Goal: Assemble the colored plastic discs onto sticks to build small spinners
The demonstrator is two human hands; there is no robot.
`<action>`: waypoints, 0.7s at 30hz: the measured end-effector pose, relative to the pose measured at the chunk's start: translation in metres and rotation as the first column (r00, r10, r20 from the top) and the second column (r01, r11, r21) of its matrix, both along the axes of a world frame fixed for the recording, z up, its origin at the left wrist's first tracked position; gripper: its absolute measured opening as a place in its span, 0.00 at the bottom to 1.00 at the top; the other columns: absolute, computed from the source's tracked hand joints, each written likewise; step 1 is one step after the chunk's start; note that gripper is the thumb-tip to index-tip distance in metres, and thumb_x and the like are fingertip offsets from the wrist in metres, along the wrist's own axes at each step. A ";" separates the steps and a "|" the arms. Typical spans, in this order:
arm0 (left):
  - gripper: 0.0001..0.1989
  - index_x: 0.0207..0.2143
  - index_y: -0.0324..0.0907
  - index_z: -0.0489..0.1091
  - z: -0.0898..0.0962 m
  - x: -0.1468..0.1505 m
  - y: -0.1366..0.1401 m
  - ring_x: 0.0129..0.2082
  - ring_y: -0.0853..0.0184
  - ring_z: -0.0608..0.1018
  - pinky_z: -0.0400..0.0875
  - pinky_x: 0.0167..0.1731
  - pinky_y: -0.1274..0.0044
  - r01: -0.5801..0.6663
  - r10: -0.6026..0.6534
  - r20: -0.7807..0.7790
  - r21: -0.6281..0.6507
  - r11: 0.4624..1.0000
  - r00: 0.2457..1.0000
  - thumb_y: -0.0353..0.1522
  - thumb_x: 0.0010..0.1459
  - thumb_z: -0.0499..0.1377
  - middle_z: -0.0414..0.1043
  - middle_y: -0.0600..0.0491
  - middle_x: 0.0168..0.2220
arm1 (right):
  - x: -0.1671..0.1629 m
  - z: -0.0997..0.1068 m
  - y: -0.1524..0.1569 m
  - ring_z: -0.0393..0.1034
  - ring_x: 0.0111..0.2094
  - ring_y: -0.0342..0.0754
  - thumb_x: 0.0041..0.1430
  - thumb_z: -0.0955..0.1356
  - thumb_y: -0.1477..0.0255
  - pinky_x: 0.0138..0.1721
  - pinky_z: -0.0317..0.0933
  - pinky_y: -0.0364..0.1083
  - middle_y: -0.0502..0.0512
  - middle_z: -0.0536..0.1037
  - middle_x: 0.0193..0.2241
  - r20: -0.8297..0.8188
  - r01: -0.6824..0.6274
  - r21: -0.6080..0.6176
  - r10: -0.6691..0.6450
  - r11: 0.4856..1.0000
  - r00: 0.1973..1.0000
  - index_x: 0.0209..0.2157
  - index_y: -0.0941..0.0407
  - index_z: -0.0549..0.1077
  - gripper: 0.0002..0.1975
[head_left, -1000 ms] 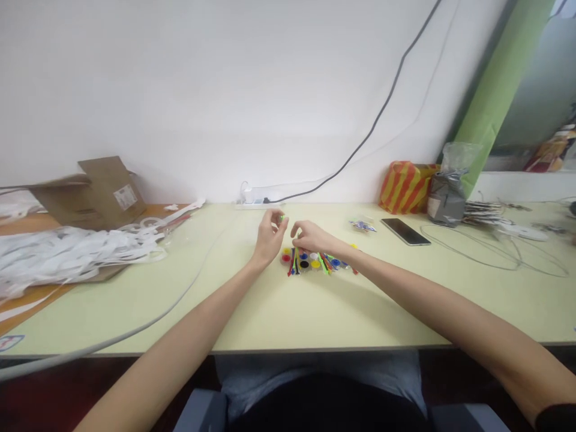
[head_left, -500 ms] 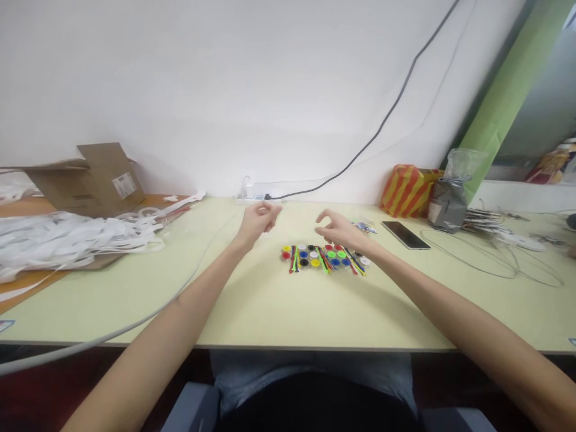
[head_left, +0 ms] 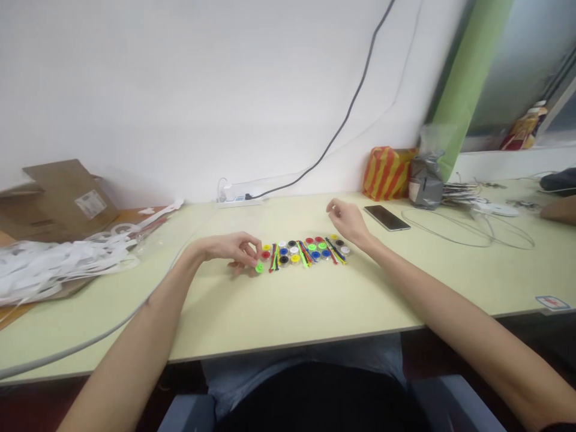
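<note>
In the head view, my left hand (head_left: 240,251) is at the left end of a row of small coloured pieces, thumb and fingers pinched on a bright green round disc (head_left: 260,268) low over the table. Beside it lie a red disc (head_left: 266,255) and a yellow disc. More round discs in blue, black, white, green and yellow run to the right, with bundles of thin coloured strips (head_left: 304,254) between groups. My right hand (head_left: 346,219) is behind the right end of the row, fingers curled in; what they hold, if anything, is hidden.
A phone (head_left: 387,218) lies right of my right hand, near a striped bag (head_left: 387,174), a grey pouch (head_left: 425,180) and loose cables. A power strip (head_left: 238,203) stands by the wall. White ribbon (head_left: 90,264) and a cardboard box (head_left: 67,201) are at the left.
My left hand has come down to the row's left end, with a green disc now at its fingertips. My right hand's fingers have curled in. The view has turned to the right.
</note>
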State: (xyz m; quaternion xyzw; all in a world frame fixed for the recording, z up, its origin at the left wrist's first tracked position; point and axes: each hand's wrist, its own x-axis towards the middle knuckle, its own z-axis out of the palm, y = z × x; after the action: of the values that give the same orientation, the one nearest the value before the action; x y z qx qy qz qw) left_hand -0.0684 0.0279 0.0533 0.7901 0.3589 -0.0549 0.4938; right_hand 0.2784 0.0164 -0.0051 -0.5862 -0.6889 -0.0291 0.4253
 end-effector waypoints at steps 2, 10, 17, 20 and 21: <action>0.20 0.31 0.42 0.69 0.001 -0.001 0.000 0.21 0.69 0.73 0.56 0.18 0.80 0.016 -0.015 -0.048 0.023 1.000 0.999 0.46 0.48 0.70 0.77 0.50 0.29 | -0.001 0.001 -0.001 0.66 0.26 0.47 0.56 0.63 0.77 0.33 0.54 0.44 0.51 0.74 0.24 0.012 -0.007 0.001 0.007 1.000 1.000 0.35 0.55 0.75 0.10; 0.18 0.32 0.43 0.72 0.001 -0.008 0.004 0.16 0.71 0.68 0.55 0.16 0.79 0.011 -0.013 -0.157 -0.014 1.000 0.987 0.47 0.51 0.68 0.77 0.50 0.25 | -0.001 0.004 -0.003 0.66 0.26 0.47 0.58 0.62 0.76 0.32 0.53 0.44 0.51 0.74 0.23 0.058 -0.007 -0.026 0.009 1.000 0.998 0.37 0.55 0.76 0.11; 0.21 0.25 0.42 0.69 -0.006 -0.001 0.004 0.13 0.71 0.66 0.52 0.13 0.80 0.025 -0.024 -0.195 0.002 1.000 0.981 0.49 0.51 0.68 0.73 0.51 0.18 | -0.001 0.004 -0.003 0.65 0.26 0.47 0.58 0.62 0.76 0.32 0.53 0.44 0.51 0.73 0.22 0.071 -0.016 -0.039 0.018 0.999 0.997 0.36 0.55 0.76 0.11; 0.22 0.25 0.42 0.68 -0.010 -0.002 0.007 0.13 0.70 0.66 0.53 0.13 0.80 0.006 -0.005 -0.177 0.004 1.000 0.984 0.51 0.51 0.67 0.72 0.51 0.17 | -0.002 0.004 -0.004 0.65 0.26 0.47 0.57 0.62 0.77 0.32 0.52 0.44 0.51 0.73 0.22 0.072 -0.019 -0.036 0.022 0.999 0.997 0.36 0.55 0.76 0.11; 0.23 0.25 0.42 0.68 -0.012 -0.003 0.009 0.13 0.70 0.66 0.53 0.13 0.80 0.002 -0.002 -0.177 -0.002 1.000 0.984 0.51 0.51 0.66 0.72 0.50 0.17 | -0.002 0.005 -0.005 0.65 0.25 0.47 0.57 0.62 0.77 0.31 0.52 0.44 0.50 0.73 0.22 0.075 -0.019 -0.035 0.022 0.999 0.997 0.35 0.55 0.76 0.11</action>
State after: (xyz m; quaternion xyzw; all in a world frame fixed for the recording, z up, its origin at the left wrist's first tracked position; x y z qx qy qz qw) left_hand -0.0716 0.0367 0.0415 0.7821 0.4007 -0.1256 0.4605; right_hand 0.2767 0.0118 -0.0004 -0.5848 -0.7109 -0.0347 0.3891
